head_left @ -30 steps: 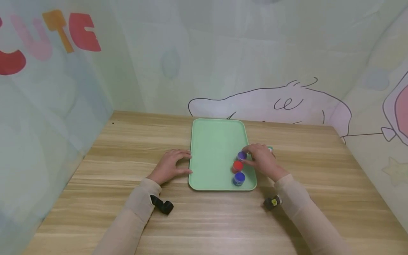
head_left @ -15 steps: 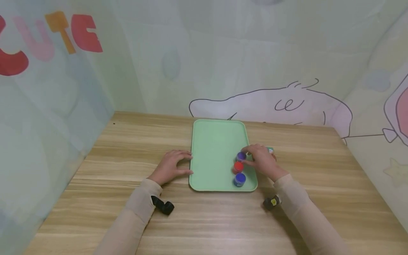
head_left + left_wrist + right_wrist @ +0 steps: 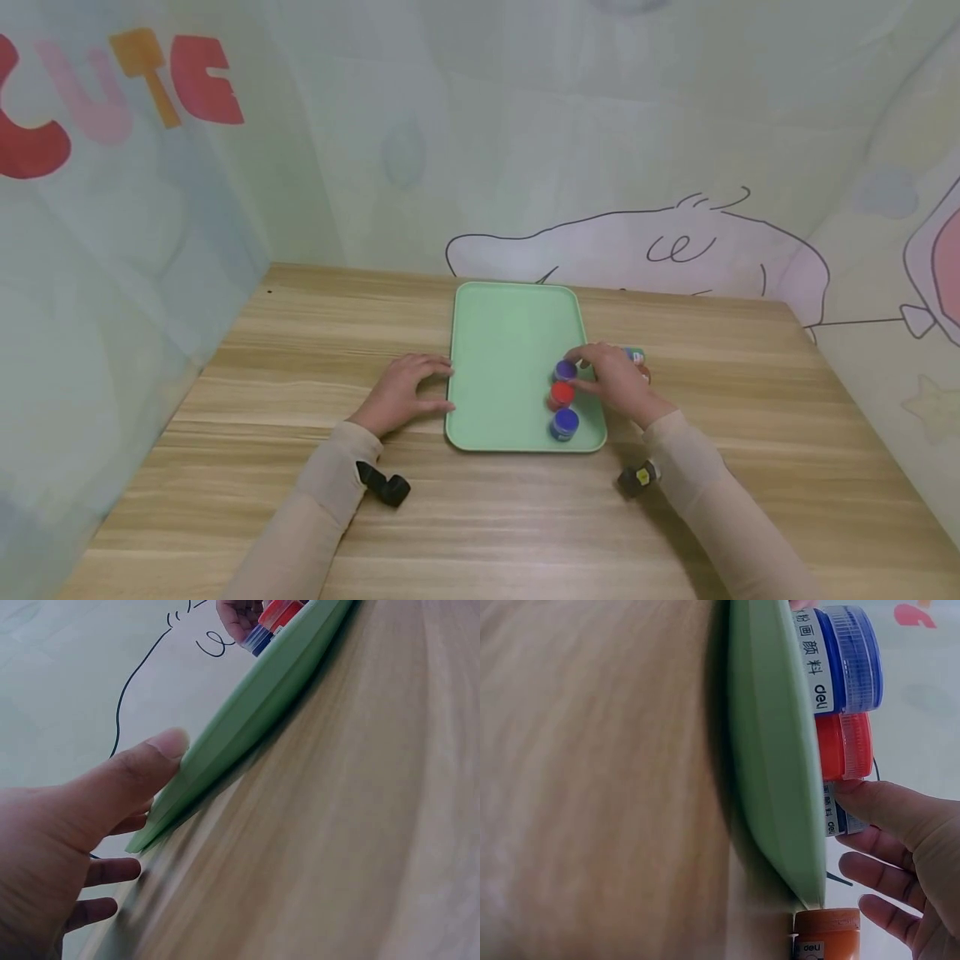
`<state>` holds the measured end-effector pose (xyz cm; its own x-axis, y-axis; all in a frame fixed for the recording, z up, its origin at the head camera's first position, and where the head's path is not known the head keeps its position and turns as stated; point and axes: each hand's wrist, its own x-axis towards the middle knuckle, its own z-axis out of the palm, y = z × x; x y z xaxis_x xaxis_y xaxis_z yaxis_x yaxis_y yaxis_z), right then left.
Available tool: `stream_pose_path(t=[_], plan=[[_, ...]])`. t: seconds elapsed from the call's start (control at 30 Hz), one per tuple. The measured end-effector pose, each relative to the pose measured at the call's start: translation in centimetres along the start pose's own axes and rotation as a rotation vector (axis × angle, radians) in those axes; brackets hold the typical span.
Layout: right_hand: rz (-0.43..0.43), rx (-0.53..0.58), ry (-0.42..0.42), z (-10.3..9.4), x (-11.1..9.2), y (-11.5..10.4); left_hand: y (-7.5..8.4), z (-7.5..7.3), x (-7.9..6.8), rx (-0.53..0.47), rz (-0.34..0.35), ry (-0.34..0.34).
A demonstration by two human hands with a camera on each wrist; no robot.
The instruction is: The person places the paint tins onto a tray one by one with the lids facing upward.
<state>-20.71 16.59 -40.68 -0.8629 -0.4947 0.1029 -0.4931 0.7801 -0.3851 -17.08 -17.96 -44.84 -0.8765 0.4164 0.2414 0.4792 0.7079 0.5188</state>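
A green tray lies on the table with a row of three paint jars along its right side. Nearest is a blue paint jar, then a red paint jar, then a purple-lidded paint jar. My right hand pinches that far jar between thumb and fingers; the right wrist view has the thumb on its label. At the tray's left edge, my left hand rests with fingers spread and loosely bent. Its thumb touches the tray's rim in the left wrist view.
Just right of the tray, partly behind my right hand, stand a green-and-white jar and an orange paint jar. The wooden table ends at a printed cloth wall at the back and left.
My right hand has shifted the purple-lidded jar slightly left, closer in line with the red and blue jars. The left hand keeps its place at the tray edge.
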Motion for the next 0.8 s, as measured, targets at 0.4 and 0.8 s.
stream_pose_path(t=[0.4,0.8], plan=[[0.010,-0.005,-0.008,0.05,-0.12,-0.23,0.11,-0.02,0.05,0.014,0.001,-0.005],[-0.012,-0.041,-0.001,0.02,-0.11,-0.27,-0.03,0.03,0.11,0.011,-0.004,-0.011]])
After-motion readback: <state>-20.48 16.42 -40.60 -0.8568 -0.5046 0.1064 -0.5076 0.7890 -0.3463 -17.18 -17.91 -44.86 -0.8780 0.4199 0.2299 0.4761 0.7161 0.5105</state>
